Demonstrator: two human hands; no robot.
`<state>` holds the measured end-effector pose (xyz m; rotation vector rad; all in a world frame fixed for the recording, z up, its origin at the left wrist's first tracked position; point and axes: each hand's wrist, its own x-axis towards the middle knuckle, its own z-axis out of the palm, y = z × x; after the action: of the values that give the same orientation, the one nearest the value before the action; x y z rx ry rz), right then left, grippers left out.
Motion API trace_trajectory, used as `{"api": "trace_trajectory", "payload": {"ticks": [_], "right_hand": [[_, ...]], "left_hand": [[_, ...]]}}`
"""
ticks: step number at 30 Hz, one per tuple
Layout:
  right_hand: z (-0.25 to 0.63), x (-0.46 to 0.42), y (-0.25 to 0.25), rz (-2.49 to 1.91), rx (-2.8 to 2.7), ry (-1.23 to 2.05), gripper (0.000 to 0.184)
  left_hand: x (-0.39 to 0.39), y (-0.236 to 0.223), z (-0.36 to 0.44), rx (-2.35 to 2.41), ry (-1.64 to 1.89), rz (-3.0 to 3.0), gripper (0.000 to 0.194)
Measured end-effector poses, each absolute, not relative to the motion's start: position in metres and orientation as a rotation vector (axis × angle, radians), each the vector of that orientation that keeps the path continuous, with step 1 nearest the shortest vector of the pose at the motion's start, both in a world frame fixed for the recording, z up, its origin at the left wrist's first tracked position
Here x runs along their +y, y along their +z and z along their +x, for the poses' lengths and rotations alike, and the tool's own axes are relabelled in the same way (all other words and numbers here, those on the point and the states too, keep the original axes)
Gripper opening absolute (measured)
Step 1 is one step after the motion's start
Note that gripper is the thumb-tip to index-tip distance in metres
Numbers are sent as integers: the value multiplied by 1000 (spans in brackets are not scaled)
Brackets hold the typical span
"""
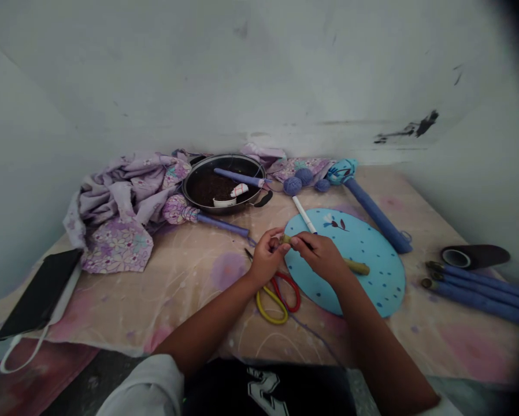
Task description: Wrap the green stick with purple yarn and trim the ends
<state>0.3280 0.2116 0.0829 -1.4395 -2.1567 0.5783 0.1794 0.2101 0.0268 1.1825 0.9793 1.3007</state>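
Note:
Both hands meet at the left edge of a round light-blue dotted fabric piece [372, 248]. The fingers of my left hand [266, 254] are closed around the end of a yellow-green stick [358, 266]. My right hand [322, 254] pinches that stick near the same end and hides its middle; the other end sticks out to the right over the blue fabric. Under my left hand lie scissors [271, 306] with one yellow and one red handle loop. A white marker with a dark tip [303, 212] rests against the fabric's upper edge. Purple yarn [314, 334] trails toward the table's front edge.
A black pan [225, 210] holds a purple-wrapped stick and dark material. Crumpled floral cloth [116, 214], yarn balls [292, 185] and fabric-topped wrapped sticks [372, 214] lie around it. More wrapped sticks [480, 294] and a dark tube [476, 256] are right; a black-covered device [40, 292] is left.

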Motion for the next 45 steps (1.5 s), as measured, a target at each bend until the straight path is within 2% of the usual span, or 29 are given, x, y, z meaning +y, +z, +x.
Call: {"api": "trace_trajectory", "payload": {"ticks": [7, 12, 14, 18, 21, 24, 30, 34, 37, 42, 45], "right_hand": [[326, 209, 90, -1593, -2113, 640, 48], [328, 207, 85, -1366, -2174, 622, 38], [329, 205, 82, -1249, -2218, 564, 46], [330, 204, 78, -1189, -2337, 410, 35], [328, 204, 78, -1168, -2308, 420, 34], [326, 203, 82, -1162, -2169, 584, 34], [322, 197, 97, -1149, -1711, 1351, 39], [319, 191, 99, -1111, -1534, 1544, 37], [316, 185, 98, -1144, -1665, 1439, 38], [315, 175, 95, -1372, -2072, 704, 52], [314, 172, 91, -1416, -2207, 606, 52]], "left_hand": [[205, 34, 177, 915, 1218, 1380, 46], [207, 35, 175, 938, 1270, 1246, 41], [208, 34, 174, 944, 1266, 1183, 42], [210, 33, 173, 912, 1259, 1086, 48], [210, 36, 174, 867, 1238, 1029, 50], [209, 40, 173, 808, 1208, 994, 53], [208, 45, 170, 689, 1197, 966, 52], [205, 47, 170, 657, 1215, 914, 49], [201, 52, 172, 673, 1222, 849, 44], [199, 61, 172, 665, 1256, 767, 36], [201, 63, 171, 660, 1242, 761, 38]]}}
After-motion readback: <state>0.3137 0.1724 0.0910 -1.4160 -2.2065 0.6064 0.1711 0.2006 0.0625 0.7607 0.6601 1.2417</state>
